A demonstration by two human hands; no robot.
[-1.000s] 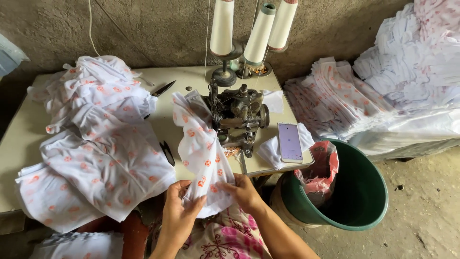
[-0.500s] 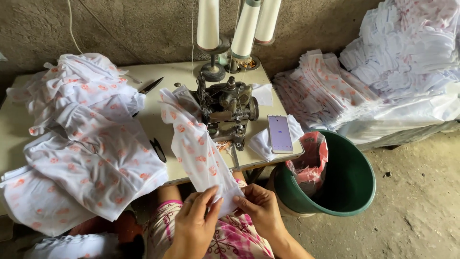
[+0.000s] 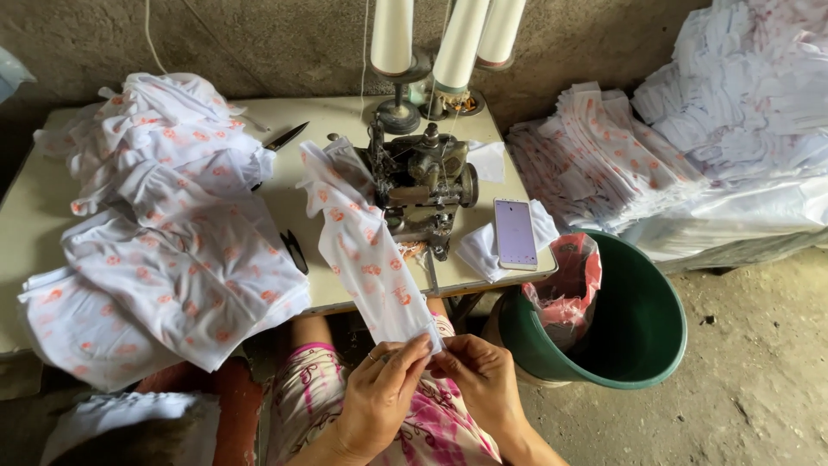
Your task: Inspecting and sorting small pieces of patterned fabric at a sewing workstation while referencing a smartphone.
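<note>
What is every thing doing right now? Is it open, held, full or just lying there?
Left hand: pinching the fabric strip.
Right hand: pinching the same end.
Fabric strip: stretched from the sewing machine to the hands.
Phone: screen lit, lying flat.
Bucket: open, holds a bag.
Scissors: lying untouched.

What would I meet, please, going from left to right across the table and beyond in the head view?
Heap of printed white garments → small snips → fabric strip held by both hands → sewing machine → phone → green bucket → stacked cut pieces.
</note>
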